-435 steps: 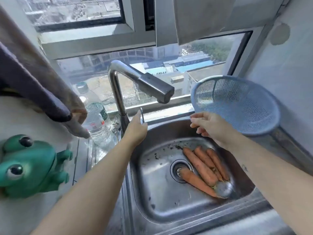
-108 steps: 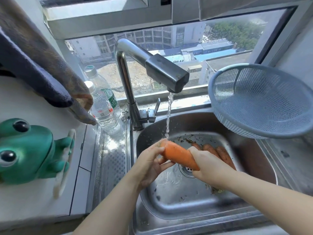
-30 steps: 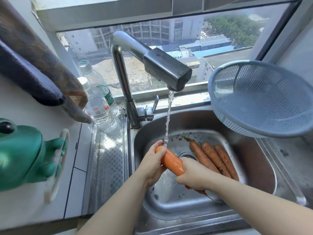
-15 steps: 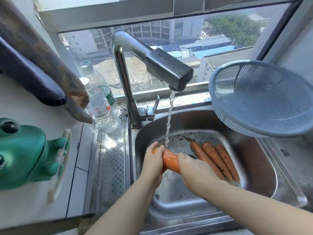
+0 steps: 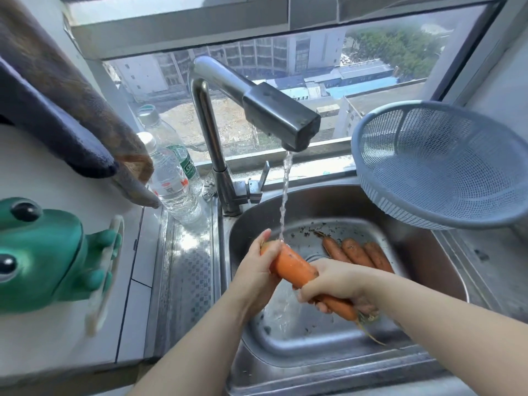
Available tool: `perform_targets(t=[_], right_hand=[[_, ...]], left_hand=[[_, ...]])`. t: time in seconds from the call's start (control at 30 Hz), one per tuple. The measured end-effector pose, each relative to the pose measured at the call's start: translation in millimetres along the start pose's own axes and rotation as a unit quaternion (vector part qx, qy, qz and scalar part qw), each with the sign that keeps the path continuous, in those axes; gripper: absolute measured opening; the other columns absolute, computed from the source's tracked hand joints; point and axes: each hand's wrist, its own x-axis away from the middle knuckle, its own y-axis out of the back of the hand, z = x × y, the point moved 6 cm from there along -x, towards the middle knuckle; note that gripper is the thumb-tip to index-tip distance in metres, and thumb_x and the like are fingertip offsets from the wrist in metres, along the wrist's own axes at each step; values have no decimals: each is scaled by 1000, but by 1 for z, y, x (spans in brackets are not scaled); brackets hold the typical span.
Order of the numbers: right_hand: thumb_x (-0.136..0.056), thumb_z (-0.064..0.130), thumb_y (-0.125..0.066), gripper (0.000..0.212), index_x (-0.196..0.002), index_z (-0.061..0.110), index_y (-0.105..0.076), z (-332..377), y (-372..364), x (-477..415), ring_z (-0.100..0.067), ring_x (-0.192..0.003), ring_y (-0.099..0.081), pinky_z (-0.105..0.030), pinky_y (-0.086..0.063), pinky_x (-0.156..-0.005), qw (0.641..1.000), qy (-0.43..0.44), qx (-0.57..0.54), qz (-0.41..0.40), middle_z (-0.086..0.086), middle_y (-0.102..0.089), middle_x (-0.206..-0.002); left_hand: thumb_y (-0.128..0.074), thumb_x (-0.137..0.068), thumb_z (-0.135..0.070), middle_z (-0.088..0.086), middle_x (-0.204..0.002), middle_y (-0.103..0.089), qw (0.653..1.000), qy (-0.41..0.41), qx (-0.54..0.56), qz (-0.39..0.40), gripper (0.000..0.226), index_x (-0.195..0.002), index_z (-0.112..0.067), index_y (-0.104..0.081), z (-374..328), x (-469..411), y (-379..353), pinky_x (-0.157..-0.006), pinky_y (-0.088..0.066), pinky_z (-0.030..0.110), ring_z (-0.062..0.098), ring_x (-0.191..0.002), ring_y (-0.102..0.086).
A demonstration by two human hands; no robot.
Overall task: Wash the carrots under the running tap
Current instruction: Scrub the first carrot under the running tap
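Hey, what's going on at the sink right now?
A person is washing a carrot with both hands over the sink. The left hand grips its thick end and the right hand wraps round the thin end, so the thick end sits under the stream from the running tap. On the sink floor beside the drain lie three more carrots. A blue colander stands tilted and empty to the right.

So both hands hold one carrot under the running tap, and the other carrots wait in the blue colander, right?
Not quite: the head view shows the other carrots lying in the sink, not in the blue colander. The left hand and right hand do hold one carrot under the running tap.
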Motion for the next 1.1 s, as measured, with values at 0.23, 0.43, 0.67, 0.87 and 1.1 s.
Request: perform_targets(t=[0.23, 0.43, 0.67, 0.87, 1.1], right_hand=[[-78, 10, -55, 16, -94, 11, -53, 1, -4, -2, -16, -56, -63, -32, -52, -54, 961, 5, 227, -159, -7, -61, -80], [-75, 11, -57, 20, -94, 9, -54, 3, 0, -6, -25, -70, -68, -38, -57, -61, 950, 14, 243, -194, -10, -63, -84], [-72, 11, -55, 17, -87, 12, -50, -6, 8, 5, -27, -59, -56, -40, -45, -54, 979, 7, 156, -130, -11, -58, -67], [-76, 11, -55, 21, -96, 10, -51, 1, 6, 2, -24, -64, -69, -32, -49, -47, 963, 19, 207, -173, -12, -63, -79], [-77, 9, -58, 19, -96, 8, -53, 0, 7, 11, -11, -46, -57, -25, -41, -40, 969, 30, 199, -145, -8, -58, -69]], left_hand=[[-69, -86, -13, 5, -110, -55, 983, -40, -176, -47, 54, -130, -24, -39, 4, 5, 2, -81, -57, 36, 23, -96, -62], [-40, -102, -28, 5, -103, -56, 981, -45, -140, -127, 29, -128, -16, -46, 2, -5, 4, -80, -53, 39, 19, -90, -57], [-55, -92, -3, 10, -143, -36, 998, 15, -23, 56, 76, -152, -25, -14, 3, 6, -2, -81, -54, 29, 22, -114, -55], [-50, -99, -21, 1, -114, -53, 993, -26, -105, -37, 47, -143, -21, -33, -1, 0, -8, -72, -52, 27, 15, -93, -58], [-55, -94, -5, 3, -137, -46, 997, 25, -37, 70, 62, -147, -23, -28, -4, 9, -1, -85, -55, 36, 23, -115, -55]])
